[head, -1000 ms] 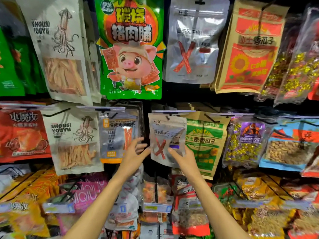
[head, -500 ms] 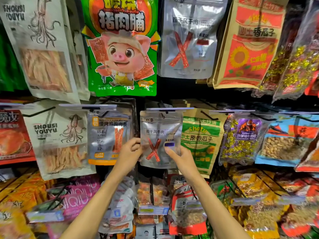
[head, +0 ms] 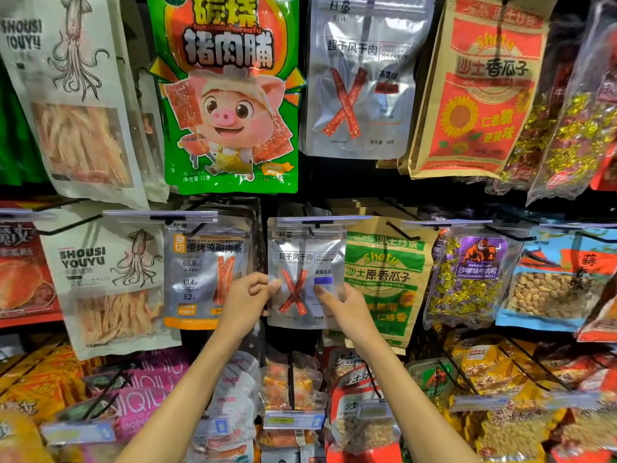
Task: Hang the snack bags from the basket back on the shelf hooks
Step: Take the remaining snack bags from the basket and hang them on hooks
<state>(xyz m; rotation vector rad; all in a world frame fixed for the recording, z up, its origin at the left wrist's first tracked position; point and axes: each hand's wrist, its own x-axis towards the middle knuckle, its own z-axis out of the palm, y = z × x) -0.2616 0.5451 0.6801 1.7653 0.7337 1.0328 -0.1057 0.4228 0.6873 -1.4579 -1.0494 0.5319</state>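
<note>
A small silver snack bag printed with crossed red meat strips hangs in the middle row, its top at the hook under a clear price-tag strip. My left hand pinches the bag's left edge with curled fingers. On the right, my right hand holds the lower right side, thumb pressed on the front. The basket is out of view.
Neighbouring bags hang close: a silver chicken-strip bag to the left and a green sunflower-seed bag to the right. A larger silver bag and a green pig bag hang above. Packed hooks of snacks fill the row below.
The silver bag has been raised and straightened at the hook. My left hand went from open beside the bag to pinching its left edge; my right hand stayed on it.
</note>
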